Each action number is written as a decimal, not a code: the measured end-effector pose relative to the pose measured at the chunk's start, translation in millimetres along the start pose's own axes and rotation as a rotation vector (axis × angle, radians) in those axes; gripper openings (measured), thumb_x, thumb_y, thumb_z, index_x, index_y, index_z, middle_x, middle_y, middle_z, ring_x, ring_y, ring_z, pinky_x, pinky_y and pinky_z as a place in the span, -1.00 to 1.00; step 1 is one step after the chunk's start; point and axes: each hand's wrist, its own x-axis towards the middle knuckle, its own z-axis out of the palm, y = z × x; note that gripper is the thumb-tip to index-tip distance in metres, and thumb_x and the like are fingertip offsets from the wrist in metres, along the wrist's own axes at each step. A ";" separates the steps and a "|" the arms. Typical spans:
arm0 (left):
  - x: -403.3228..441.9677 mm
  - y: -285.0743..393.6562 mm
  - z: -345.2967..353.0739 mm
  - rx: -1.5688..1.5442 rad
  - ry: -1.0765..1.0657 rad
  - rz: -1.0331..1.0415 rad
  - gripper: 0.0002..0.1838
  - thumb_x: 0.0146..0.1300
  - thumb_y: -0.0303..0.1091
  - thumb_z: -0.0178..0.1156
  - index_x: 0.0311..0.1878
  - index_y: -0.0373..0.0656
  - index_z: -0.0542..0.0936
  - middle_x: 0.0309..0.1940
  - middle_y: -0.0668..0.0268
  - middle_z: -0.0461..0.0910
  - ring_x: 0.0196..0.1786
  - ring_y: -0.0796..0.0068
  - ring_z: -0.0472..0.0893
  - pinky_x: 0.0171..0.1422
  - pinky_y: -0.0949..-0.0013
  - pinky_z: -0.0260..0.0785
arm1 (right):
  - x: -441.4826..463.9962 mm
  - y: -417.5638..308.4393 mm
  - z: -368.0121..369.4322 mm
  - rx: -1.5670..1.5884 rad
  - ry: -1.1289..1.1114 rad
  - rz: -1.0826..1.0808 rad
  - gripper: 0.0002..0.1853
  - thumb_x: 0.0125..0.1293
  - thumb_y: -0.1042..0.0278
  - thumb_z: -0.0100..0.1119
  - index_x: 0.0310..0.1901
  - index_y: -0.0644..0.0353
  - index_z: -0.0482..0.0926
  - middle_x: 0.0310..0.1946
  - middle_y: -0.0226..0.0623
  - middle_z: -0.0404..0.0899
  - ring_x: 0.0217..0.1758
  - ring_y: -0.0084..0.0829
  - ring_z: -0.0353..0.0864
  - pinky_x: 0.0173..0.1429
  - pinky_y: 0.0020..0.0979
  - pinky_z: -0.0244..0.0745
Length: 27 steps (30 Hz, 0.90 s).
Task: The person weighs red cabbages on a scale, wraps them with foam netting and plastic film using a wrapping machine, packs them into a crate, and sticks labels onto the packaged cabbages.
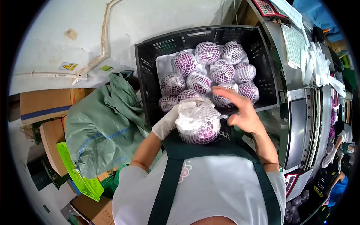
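Observation:
My left hand (167, 122), in a white glove, is closed around a purple cabbage (202, 131) in front of my chest. The cabbage wears a white foam net, and clear plastic film is bunched over its top. Bare and to the right of it, my right hand (245, 114) has its thumb and fingers spread, holding nothing. Just beyond both hands is a black plastic crate (275, 80) with several net-wrapped purple cabbages (208, 52) on a pale liner. My right hand hovers over the crate's near edge.
A steel machine (296, 131) with control panels stands close on the right, white foam nets (318, 62) piled on it. To the left lie a green woven sack (108, 127), cardboard boxes (45, 103) and a lime-green crate (77, 172). Other people (339, 187) are at far right.

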 end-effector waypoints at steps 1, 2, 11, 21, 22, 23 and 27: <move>2.1 -3.4 8.6 0.136 0.261 -0.052 -0.69 0.30 -0.39 -0.06 0.04 -0.33 0.45 -0.04 0.16 0.53 -0.03 0.40 0.56 0.10 0.37 0.44 | 6.0 -12.2 10.0 0.033 -0.031 -0.053 -0.42 -0.04 0.06 0.37 -0.05 0.32 0.51 0.00 -0.06 0.50 0.16 -0.11 0.43 0.20 -0.22 0.31; 1.0 -9.1 0.5 0.336 0.208 0.031 -0.71 0.31 -0.36 -0.05 0.01 -0.31 0.46 -0.09 0.20 0.54 -0.07 0.43 0.57 0.05 0.40 0.46 | 11.4 -21.2 21.1 0.065 -0.061 -0.107 -0.44 0.03 0.01 0.33 -0.09 0.34 0.53 -0.02 -0.06 0.52 0.13 -0.14 0.45 0.19 -0.23 0.30; -9.7 -16.0 8.0 0.387 -0.004 0.083 -0.55 0.21 -0.28 0.09 0.09 -0.37 0.41 -0.06 0.22 0.53 -0.07 0.48 0.55 0.03 0.47 0.43 | 8.7 -72.6 24.9 -0.252 0.301 -0.451 -0.96 0.00 0.66 0.18 -0.46 0.37 0.53 -0.49 -0.18 0.55 -0.51 -0.38 0.54 -0.48 -0.50 0.45; -53.5 -22.0 54.5 0.576 -0.009 0.452 -0.48 0.16 -0.15 0.07 0.06 -0.39 0.45 0.00 0.18 0.48 0.07 0.43 0.47 0.20 0.39 0.26 | 20.8 -70.6 -6.4 -0.225 0.583 0.055 -0.85 0.14 0.44 0.23 -0.47 0.35 0.59 -0.74 -0.40 0.43 -0.65 -0.71 0.32 -0.59 -0.59 0.20; -51.9 -25.4 49.7 0.617 -0.034 0.531 -0.47 0.14 -0.16 0.11 0.07 -0.38 0.45 0.02 0.18 0.47 0.09 0.42 0.46 0.21 0.38 0.25 | 21.9 -47.5 -2.6 -0.164 0.550 0.100 -0.83 0.17 0.39 0.22 -0.46 0.34 0.59 -0.74 -0.48 0.38 -0.63 -0.75 0.25 -0.58 -0.59 0.16; -51.0 -31.2 45.7 0.612 -0.036 0.524 -0.47 0.14 -0.16 0.11 0.07 -0.38 0.45 0.02 0.18 0.47 0.09 0.42 0.46 0.21 0.38 0.25 | 23.3 -22.2 1.0 -0.085 0.498 0.207 -0.82 0.18 0.36 0.21 -0.46 0.31 0.60 -0.74 -0.52 0.38 -0.63 -0.75 0.22 -0.57 -0.60 0.14; -49.5 -41.7 33.3 0.500 0.036 0.511 -0.47 0.09 -0.20 0.17 0.07 -0.38 0.46 0.05 0.17 0.44 0.10 0.38 0.44 0.21 0.37 0.23 | 5.6 47.8 53.7 0.205 0.138 0.557 -0.77 0.18 0.30 0.24 -0.52 0.28 0.61 -0.71 -0.44 0.48 -0.64 -0.65 0.35 -0.52 -0.51 0.30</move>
